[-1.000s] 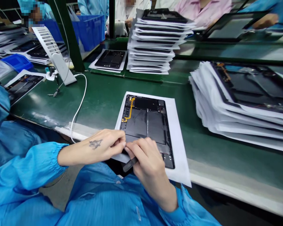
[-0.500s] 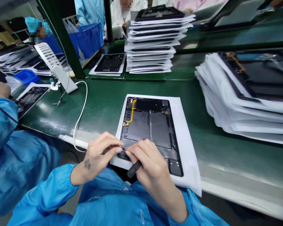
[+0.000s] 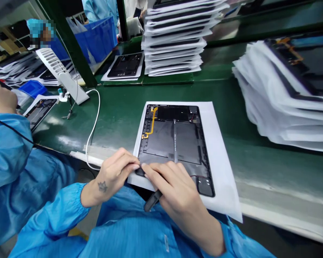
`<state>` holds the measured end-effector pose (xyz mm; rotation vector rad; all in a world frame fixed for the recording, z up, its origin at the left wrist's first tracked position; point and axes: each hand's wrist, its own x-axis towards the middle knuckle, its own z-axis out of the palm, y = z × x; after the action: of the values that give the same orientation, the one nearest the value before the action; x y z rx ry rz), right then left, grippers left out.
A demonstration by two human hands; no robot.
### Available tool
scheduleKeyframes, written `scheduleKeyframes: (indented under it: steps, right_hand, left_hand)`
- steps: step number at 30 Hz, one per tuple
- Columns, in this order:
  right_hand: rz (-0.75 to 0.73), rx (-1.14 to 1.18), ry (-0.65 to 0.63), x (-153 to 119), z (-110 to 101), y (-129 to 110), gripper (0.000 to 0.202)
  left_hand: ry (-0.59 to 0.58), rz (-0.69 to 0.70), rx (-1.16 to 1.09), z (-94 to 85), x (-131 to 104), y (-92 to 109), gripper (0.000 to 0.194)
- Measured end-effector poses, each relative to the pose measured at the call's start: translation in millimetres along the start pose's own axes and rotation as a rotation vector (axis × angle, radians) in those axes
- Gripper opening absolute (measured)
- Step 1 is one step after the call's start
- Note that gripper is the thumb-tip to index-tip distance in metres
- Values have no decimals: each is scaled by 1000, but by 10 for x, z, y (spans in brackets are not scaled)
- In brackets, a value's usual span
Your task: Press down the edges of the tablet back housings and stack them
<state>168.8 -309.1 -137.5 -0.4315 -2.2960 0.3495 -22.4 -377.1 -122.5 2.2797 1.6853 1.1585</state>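
An opened tablet (image 3: pixel 161 138) with its inside facing up lies on a white sheet (image 3: pixel 223 154) at the table's front edge. A yellow flex cable (image 3: pixel 153 121) runs down its left side. At its near left corner, my left hand (image 3: pixel 117 168) has thumb and forefinger pinched together; whatever is between them is hidden. My right hand (image 3: pixel 174 182) is bent over the same corner, its fingertips almost meeting the left ones. Held under its palm is a dark tool (image 3: pixel 152 200), whose thick rounded end points toward my body; the rest of it is covered.
A leaning stack of tablets and white sheets (image 3: pixel 261 86) stands at right, and a taller stack (image 3: pixel 173 43) stands behind. A white fan (image 3: pixel 61 77) and its white cable (image 3: pixel 96 118) are at left. Beside me a co-worker's sleeve (image 3: pixel 8 143) shows.
The view has shifted slightly. A small dark piece seen between my fingertips before is now hidden. My right fingers lie straighter over the tablet's corner, and the tool stays in that hand.
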Motion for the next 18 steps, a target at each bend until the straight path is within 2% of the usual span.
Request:
scheduleKeyframes:
  steps: [6, 13, 16, 18]
  right_hand:
    - [-82, -58, -83, -33, -25, 33, 41]
    - [-107, -97, -103, -18, -2, 34, 43]
    - [-109, -134, -116, -25, 14, 34, 41]
    - [-112, -150, -132, -25, 21, 32, 39]
  left_hand:
    - [-89, 116, 205, -22, -102, -32, 9]
    - [-151, 149, 248, -61, -4, -3, 15]
    - [-143, 171, 250, -85, -3, -26, 12]
    - [-95, 164, 243, -94, -56, -61, 9]
